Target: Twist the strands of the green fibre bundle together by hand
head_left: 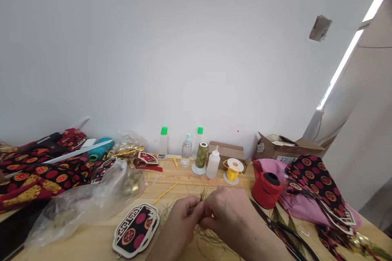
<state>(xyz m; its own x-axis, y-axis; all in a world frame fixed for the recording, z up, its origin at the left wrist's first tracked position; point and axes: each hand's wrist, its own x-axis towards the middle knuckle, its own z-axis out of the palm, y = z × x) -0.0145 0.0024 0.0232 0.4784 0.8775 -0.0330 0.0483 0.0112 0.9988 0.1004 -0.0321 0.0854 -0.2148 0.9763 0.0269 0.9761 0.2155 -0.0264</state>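
My left hand (185,216) and my right hand (222,212) meet low in the middle, fingertips pinched together around a bundle of olive-green threads (203,194). The tuft's upper ends stick up between the fingers, and loose strands spread on the wood below. Left of my left hand lies a flat ornament (136,230) with a white cut-out frame over dark patterned cloth. Black-handled scissors (280,228) rest just right of my right forearm. How the fingers grip the threads is partly hidden by the hands themselves.
Behind stand a white squeeze bottle (213,165), a spray bottle (186,151), an olive thread spool (201,155) and a yellow cord spool (233,170). A red thread cone (267,189) sits to the right. A plastic bag (85,204) and patterned cloth (36,167) cover the left.
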